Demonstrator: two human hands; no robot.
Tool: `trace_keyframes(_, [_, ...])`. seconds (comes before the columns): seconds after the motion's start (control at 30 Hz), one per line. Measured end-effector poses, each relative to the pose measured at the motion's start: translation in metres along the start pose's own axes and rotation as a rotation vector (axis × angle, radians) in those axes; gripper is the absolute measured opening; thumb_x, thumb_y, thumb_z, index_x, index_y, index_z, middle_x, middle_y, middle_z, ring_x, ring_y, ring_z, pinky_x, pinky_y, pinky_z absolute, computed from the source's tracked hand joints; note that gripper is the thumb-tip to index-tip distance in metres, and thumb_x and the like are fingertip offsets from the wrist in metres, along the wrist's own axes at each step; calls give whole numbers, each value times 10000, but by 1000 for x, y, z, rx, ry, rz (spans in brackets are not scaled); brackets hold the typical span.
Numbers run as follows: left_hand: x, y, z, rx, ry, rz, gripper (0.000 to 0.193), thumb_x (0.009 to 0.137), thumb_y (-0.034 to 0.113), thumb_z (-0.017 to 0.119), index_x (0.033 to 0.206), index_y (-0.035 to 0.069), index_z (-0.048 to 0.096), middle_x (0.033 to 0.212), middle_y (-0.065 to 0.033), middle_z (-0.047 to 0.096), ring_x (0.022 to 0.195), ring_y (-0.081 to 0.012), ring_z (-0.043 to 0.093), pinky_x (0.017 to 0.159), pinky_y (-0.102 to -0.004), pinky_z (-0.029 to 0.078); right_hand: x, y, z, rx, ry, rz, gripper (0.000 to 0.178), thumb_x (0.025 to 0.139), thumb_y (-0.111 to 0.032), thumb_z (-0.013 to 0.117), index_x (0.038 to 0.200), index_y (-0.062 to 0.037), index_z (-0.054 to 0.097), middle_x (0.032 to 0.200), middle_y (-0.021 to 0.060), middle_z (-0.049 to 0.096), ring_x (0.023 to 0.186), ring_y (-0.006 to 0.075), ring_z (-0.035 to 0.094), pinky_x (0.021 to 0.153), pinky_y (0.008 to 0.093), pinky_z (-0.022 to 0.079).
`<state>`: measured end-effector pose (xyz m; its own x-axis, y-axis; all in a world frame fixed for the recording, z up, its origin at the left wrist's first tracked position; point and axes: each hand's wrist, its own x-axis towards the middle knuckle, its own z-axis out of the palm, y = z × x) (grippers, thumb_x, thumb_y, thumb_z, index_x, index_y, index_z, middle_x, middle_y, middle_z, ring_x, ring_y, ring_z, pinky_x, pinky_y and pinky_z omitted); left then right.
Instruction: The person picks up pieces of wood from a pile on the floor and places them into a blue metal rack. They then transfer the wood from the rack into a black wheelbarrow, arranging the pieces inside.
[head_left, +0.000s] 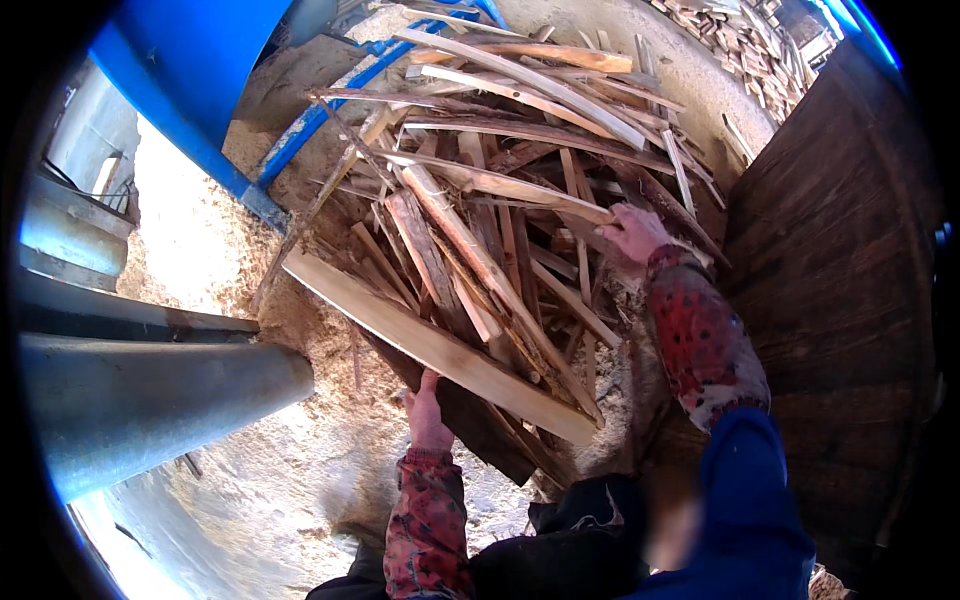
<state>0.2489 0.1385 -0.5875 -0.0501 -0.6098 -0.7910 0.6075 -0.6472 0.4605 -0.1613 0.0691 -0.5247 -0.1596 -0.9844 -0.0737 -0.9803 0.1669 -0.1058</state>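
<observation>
Left hand: at the near edge of a wide pale board, the left hand has a digit up against the wood; its other fingers are largely out of sight, so I cannot tell whether it is closed around it. The contact probably steadies the board near its middle, where it would balance best.
Wide pale board: slanting from far left to near right along the near side of the heap, its broad face showing; the pieces behind probably help prop it.
Dark brown slab: just below that board, on the near side, the slab is partly covered; whether the two are joined is unclear.
Right hand: farther off and to the right, the right hand is narrowed around the right end of a long slat, fingers curled over it. An end grip likely suits a piece whose other end lies among the scraps.
Scrap heap: slats and bark-edged strips lie crossed at many angles, leaning on one another, apparently loosely piled.
Surroundings: sawdust-covered floor at near left, grey pipe at left, blue metal frame at far left, dark wooden wall at right, seemingly bounding the heap.
</observation>
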Motion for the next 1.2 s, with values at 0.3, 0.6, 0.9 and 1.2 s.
trace_keyframes(0.3, [21,1,-14,-79,-169,80,713,907,591,509,1327,17,452,1250,-112,561,1099,-248,580,909,-386,508,-20,-59,1,211,172,69,729,881,-594,535,1209,57,512,1203,281,502,1066,395,565,879,437,474])
trace_keyframes(0.6, [29,-7,-23,-23,-197,28,744,847,523,656,1331,21,397,1275,-113,518,1116,-272,563,916,-447,506,33,-47,40,392,-31,341,820,747,-657,645,1054,99,562,1066,324,606,1008,415,616,819,451,508])
trace_keyframes(0.9, [35,-9,-33,8,-226,37,731,811,434,737,1320,35,396,1240,-126,529,1088,-276,571,894,-442,515,-36,-104,46,867,7,288,477,821,-346,654,1058,61,575,969,227,659,905,305,651,811,388,485])
trace_keyframes(1.2, [41,-9,-58,74,-161,5,751,808,402,744,1363,43,387,1267,-118,526,1132,-277,543,928,-446,493,-147,-115,29,448,-139,290,497,824,-322,704,1156,6,531,1051,200,551,932,338,608,836,442,475])
